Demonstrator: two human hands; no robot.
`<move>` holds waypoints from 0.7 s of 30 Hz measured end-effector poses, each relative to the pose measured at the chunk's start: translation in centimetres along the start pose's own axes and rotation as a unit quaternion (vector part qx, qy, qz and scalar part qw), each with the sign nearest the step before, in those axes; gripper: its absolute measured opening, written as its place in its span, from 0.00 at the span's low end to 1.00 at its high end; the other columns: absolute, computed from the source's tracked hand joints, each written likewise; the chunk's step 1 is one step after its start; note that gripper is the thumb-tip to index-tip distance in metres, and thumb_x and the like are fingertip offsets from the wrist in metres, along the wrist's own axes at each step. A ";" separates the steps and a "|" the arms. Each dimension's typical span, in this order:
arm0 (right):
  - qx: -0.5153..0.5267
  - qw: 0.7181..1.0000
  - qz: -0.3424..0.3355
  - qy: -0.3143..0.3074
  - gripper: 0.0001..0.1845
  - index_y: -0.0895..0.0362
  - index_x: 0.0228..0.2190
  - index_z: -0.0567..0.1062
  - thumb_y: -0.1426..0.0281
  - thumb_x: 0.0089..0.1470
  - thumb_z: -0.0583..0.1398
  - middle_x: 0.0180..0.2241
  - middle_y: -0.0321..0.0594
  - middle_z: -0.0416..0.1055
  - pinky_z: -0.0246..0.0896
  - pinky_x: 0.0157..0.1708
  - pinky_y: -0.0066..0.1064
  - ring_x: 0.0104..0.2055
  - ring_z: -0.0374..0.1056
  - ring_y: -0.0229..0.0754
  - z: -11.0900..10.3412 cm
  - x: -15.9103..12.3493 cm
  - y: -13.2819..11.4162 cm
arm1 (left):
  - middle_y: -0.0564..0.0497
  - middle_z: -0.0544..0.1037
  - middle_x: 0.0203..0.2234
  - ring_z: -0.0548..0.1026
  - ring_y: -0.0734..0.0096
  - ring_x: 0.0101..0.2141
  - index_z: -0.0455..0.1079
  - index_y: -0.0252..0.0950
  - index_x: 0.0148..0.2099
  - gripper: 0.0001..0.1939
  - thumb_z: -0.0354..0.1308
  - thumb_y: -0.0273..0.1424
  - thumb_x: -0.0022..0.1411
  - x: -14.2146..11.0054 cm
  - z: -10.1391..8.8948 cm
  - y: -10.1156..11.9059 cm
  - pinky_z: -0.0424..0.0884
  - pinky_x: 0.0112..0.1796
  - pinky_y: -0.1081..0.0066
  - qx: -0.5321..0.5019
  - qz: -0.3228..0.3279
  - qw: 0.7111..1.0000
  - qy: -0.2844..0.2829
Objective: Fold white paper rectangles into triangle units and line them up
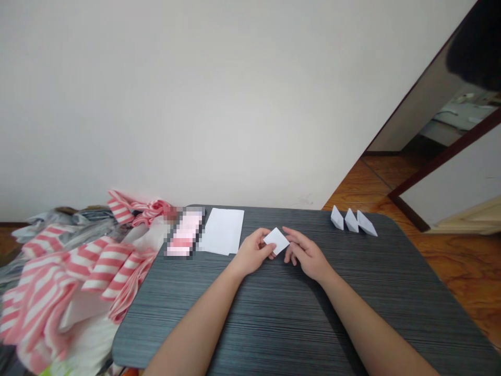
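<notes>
1. White paper [276,241], folded to a small flat square, is held over the tabletop [274,324], roughly midway between the left and right edges and nearer the far edge.
2. I have the left hand [254,253] gripping it, thumb on top and the other fingers behind its left side.
3. On the right hand [311,258] I read the fingers as loosely parted and empty, at the square's right corner; whether a fingertip touches it, I cannot tell.
4. Toward the far right corner, three folded paper shapes [351,221] stand in a row. I count those as done, and judge the square only part-way, lacking their pointed form.
5. Left of the hands, near the far edge, flat white sheets [223,232] lie unfolded; I class them as not begun.
6. Beside them, by the far left corner, lies a pink-and-white oblong [185,232], too pixelated for me to identify.
7. Past the left edge I see striped cloth [50,292] heaped with other fabrics.
</notes>
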State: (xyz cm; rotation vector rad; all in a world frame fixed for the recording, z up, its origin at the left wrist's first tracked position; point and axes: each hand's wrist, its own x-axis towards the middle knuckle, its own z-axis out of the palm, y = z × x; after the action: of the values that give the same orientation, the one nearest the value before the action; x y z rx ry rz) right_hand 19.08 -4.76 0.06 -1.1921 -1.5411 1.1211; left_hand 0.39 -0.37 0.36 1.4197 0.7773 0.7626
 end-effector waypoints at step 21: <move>-0.125 0.991 0.053 0.010 0.15 0.56 0.34 0.73 0.63 0.58 0.50 0.18 0.35 0.72 0.54 0.18 0.24 0.15 0.60 0.34 -0.1 0.4 -0.7 | 0.51 0.73 0.27 0.72 0.76 0.24 0.62 0.34 0.44 0.14 0.56 0.34 0.56 -0.1 0.1 0.1 0.65 0.26 0.76 0.040 -0.012 0.999 0.005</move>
State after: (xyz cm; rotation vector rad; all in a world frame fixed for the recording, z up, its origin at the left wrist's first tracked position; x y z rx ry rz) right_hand 18.93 -4.49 0.74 -1.4634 -1.6552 1.0012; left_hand 0.39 -0.48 0.51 1.4775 0.8386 0.7269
